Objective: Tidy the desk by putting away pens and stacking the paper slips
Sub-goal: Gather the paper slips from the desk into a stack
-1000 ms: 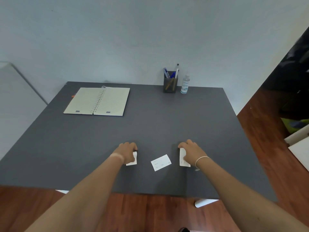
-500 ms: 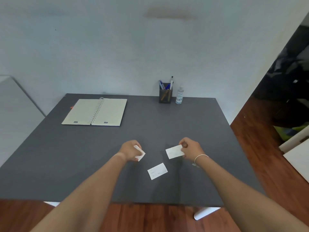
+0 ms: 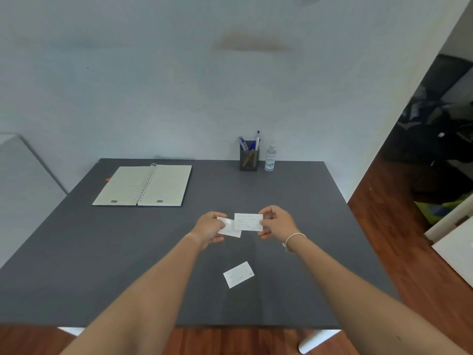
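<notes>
Above the middle of the dark grey desk (image 3: 102, 252), my left hand (image 3: 208, 228) pinches a white paper slip (image 3: 229, 228). My right hand (image 3: 277, 222) holds a second, lined slip (image 3: 248, 221) by its right edge. The lined slip overlaps the right end of the left one. A third slip (image 3: 238, 274) lies flat on the desk nearer to me, below both hands. At the back of the desk stands a dark pen holder (image 3: 249, 158) with several pens in it.
An open spiral notebook (image 3: 143, 185) lies at the back left of the desk. A small clear bottle (image 3: 270, 160) stands just right of the pen holder. The wall runs behind the desk, and wooden floor (image 3: 399, 226) lies to the right.
Both hands lifted their slips off the desk and moved together toward the middle, so the two slips now overlap. The third slip stayed where it lay.
</notes>
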Motion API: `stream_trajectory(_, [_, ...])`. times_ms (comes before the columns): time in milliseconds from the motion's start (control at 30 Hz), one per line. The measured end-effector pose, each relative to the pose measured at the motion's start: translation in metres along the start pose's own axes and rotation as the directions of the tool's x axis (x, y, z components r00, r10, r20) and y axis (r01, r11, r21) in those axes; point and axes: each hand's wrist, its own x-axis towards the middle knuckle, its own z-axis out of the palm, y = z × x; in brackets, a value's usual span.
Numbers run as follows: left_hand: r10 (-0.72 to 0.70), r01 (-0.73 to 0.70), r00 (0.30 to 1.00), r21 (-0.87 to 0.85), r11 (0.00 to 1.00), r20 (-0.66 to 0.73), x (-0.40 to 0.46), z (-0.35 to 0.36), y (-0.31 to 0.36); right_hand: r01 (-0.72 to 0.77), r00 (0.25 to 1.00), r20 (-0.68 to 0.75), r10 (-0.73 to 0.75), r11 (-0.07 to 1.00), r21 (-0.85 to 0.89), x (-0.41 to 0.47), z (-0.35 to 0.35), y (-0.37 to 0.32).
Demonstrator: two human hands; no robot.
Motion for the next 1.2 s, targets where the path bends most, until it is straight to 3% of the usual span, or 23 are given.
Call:
stream_trajectory(200, [0.005,0.005,0.998,-0.151,0.989,0.066,0.002,0.000,0.005,0.006,1.000,0.014,-0.005,1.000,-0.006,0.004,0.010,-0.001])
stream_trajectory(433, [0.013,0.007,0.989,-0.132,0.991,0.149,0.002,0.001,0.008,0.054,0.999,-0.002,-0.054,0.998,-0.016,0.007,0.018,-0.004])
stream_trajectory(733, [0.039,-0.016,0.991,-0.177,0.984,0.128,0.002,0.001,0.004,0.077,0.997,0.013,-0.077,0.994,-0.083,0.003,0.023,0.000])
stream_trajectory(900, [0.009,0.006,0.996,-0.157,0.988,0.092,0.001,-0.003,-0.009,-0.003,0.998,0.066,0.018,0.974,-0.226,-0.001,0.020,0.025])
stream_trajectory(1000, [-0.008,0.020,0.997,-0.154,0.988,0.076,0.000,-0.007,-0.021,0.025,0.986,0.157,0.049,0.899,-0.437,-0.006,0.019,0.043])
stream_trajectory(1100, [-0.029,0.040,0.997,-0.157,0.987,0.075,-0.002,-0.010,-0.032,0.171,0.958,0.285,0.028,0.742,-0.648,-0.011,0.022,0.059])
stream_trajectory(1200, [-0.044,0.053,0.997,-0.153,0.987,0.066,-0.004,-0.013,-0.042,0.261,0.931,0.363,0.036,0.629,-0.732,-0.015,0.027,0.067])
